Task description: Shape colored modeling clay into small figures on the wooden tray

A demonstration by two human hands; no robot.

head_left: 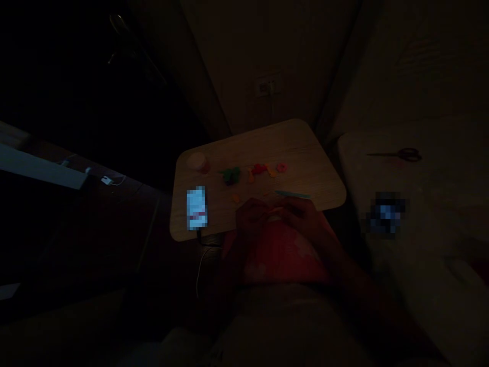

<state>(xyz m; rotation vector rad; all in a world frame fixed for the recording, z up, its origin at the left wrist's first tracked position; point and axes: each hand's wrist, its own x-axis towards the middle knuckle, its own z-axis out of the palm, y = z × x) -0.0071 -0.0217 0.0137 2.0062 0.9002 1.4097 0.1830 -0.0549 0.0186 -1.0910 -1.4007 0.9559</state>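
In dim light my left hand (252, 216) and my right hand (301, 213) meet at the table's near edge. Both sets of fingers are closed around a small orange piece of modelling clay (274, 209), mostly hidden by them. Just beyond my right hand lies a thin teal stick-like tool (292, 194). Past my left hand rests an orange lump (236, 198). Further back are a green clump (231, 176), a red piece (259, 168), two elongated orange pieces, one of them an orange strip (251, 176), and a pink ring (281, 167).
The small wooden table (305, 148) has rounded corners. On its left stand a round tub (197, 162) and a lit phone (197, 208) with a cable. To the right, scissors (408, 154) and a blurred-out device (385, 215) lie on a pale surface. A wall socket (268, 85) is behind.
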